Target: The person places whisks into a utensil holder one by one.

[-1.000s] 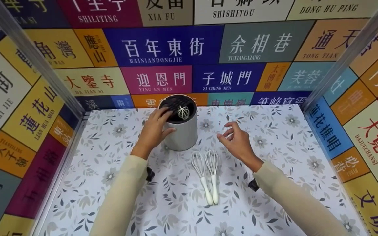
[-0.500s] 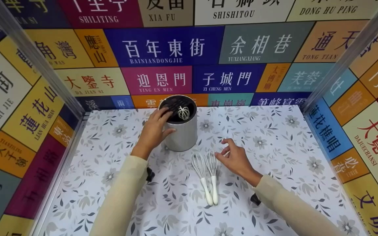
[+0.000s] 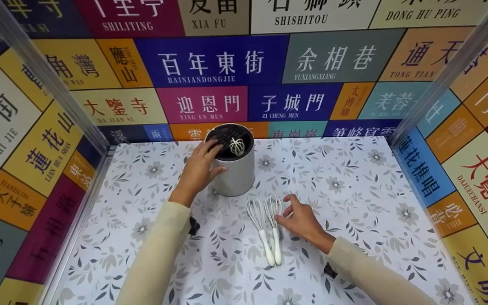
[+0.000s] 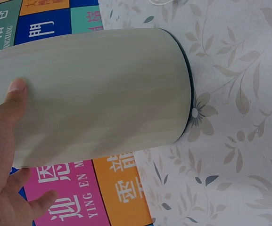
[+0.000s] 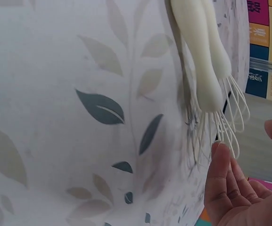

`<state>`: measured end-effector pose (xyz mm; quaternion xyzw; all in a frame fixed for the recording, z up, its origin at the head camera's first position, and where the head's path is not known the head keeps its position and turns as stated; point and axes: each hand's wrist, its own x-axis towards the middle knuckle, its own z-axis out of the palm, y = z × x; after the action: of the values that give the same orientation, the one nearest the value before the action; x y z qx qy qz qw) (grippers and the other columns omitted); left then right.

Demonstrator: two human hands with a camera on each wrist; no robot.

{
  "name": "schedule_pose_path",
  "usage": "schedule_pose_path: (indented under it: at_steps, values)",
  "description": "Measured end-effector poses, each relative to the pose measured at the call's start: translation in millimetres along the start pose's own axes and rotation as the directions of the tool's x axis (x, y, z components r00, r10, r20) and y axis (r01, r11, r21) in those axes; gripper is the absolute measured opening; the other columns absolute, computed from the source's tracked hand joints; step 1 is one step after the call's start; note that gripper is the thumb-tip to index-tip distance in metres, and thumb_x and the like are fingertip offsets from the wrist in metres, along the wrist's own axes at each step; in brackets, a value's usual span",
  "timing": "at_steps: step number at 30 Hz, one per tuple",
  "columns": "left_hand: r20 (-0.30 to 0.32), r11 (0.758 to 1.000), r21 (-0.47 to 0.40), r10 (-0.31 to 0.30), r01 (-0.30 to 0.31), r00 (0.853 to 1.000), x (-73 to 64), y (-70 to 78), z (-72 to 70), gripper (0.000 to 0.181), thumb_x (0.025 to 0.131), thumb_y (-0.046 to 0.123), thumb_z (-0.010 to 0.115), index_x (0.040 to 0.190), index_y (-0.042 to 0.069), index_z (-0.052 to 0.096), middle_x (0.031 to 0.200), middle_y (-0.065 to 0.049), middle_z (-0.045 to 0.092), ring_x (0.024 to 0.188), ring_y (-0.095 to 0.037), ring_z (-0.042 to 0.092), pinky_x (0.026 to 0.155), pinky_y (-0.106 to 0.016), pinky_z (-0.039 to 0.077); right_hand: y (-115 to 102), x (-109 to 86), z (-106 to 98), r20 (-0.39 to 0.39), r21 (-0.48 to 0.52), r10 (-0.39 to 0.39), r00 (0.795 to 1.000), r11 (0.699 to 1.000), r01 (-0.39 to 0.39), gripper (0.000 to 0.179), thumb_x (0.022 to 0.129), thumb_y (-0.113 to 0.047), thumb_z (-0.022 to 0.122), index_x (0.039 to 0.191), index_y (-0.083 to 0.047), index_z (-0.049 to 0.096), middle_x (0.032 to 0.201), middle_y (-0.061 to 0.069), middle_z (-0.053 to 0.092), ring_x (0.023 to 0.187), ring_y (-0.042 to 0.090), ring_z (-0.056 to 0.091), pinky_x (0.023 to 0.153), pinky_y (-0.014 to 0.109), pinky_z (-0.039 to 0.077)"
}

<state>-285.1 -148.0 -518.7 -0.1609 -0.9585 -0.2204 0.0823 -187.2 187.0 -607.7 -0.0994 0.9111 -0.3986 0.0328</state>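
Observation:
My left hand (image 3: 199, 169) holds a light grey cylindrical utensil holder (image 3: 236, 180), its thumb (image 4: 16, 94) against the wall and its fingers at the left of the rim. Inside the black opening, a small whisk (image 3: 237, 146) shows only its wire head; its handle is hidden. Two whisks with cream handles (image 3: 271, 248) lie side by side on the table, wire heads toward the holder. Beside the right-hand whisk's wires (image 3: 274, 207) is my right hand (image 3: 303, 220), thumb and forefinger apart. In the right wrist view, that hand's fingertips (image 5: 220, 150) are close to the wires (image 5: 227, 134); contact is unclear.
The table (image 3: 354, 254) has a white cover with grey flowers and leaves. Panels with coloured street-name lettering (image 3: 210, 59) stand behind and at both sides. Clear corner posts (image 3: 422, 84) rise at the back.
My right hand has come down and toward me, from right of the holder to beside the wires of the right-hand whisk. My left hand, the holder and the whisks have stayed in place.

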Motion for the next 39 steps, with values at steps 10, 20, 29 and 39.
schedule_pose_path:
  at_steps: [10, 20, 29, 39]
  values:
    - [-0.025, 0.999, 0.031, 0.035, -0.035, 0.999, 0.5, -1.7, 2.3, 0.068, 0.093, 0.044, 0.072, 0.152, 0.019, 0.049, 0.163, -0.007, 0.038, 0.152, -0.037, 0.032, 0.117, -0.064, 0.036, 5, -10.5, 11, 0.021, -0.035, 0.061, 0.998, 0.998, -0.060, 0.062, 0.084, -0.034, 0.082, 0.133, -0.008, 0.054, 0.080, -0.005, 0.068, 0.063, 0.007, 0.060, 0.064, 0.033, 0.054]
    - [-0.005, 1.000, 0.026, 0.012, -0.012, 1.000, 1.1, -1.5, 2.1, 0.068, 0.093, 0.045, 0.071, 0.153, 0.020, 0.048, 0.164, -0.006, 0.035, 0.154, -0.035, 0.030, 0.118, -0.063, 0.034, 7, -18.6, 20, 0.044, -0.016, 0.076, 0.996, 0.997, -0.076, 0.065, 0.085, -0.028, 0.082, 0.135, -0.003, 0.049, 0.075, -0.003, 0.068, 0.059, 0.007, 0.059, 0.063, 0.033, 0.053]
    - [-0.008, 0.999, 0.025, 0.023, -0.022, 1.000, 0.9, -1.8, 1.8, 0.069, 0.093, 0.045, 0.071, 0.153, 0.019, 0.048, 0.164, -0.006, 0.036, 0.154, -0.035, 0.030, 0.119, -0.062, 0.034, 7, -25.3, 26, 0.086, 0.018, 0.124, 0.989, 0.992, -0.126, 0.065, 0.087, -0.026, 0.080, 0.137, -0.001, 0.048, 0.071, -0.004, 0.066, 0.053, 0.010, 0.060, 0.059, 0.030, 0.053]
    - [-0.007, 1.000, 0.023, 0.013, -0.013, 1.000, 0.2, 0.3, 0.7, 0.068, 0.094, 0.044, 0.071, 0.153, 0.020, 0.048, 0.164, -0.006, 0.036, 0.154, -0.035, 0.029, 0.117, -0.064, 0.035, 7, -28.0, 35, 0.110, 0.104, 0.217, 0.970, 0.968, -0.228, 0.060, 0.086, -0.024, 0.078, 0.135, -0.003, 0.050, 0.068, 0.001, 0.066, 0.044, 0.018, 0.063, 0.043, 0.030, 0.051]
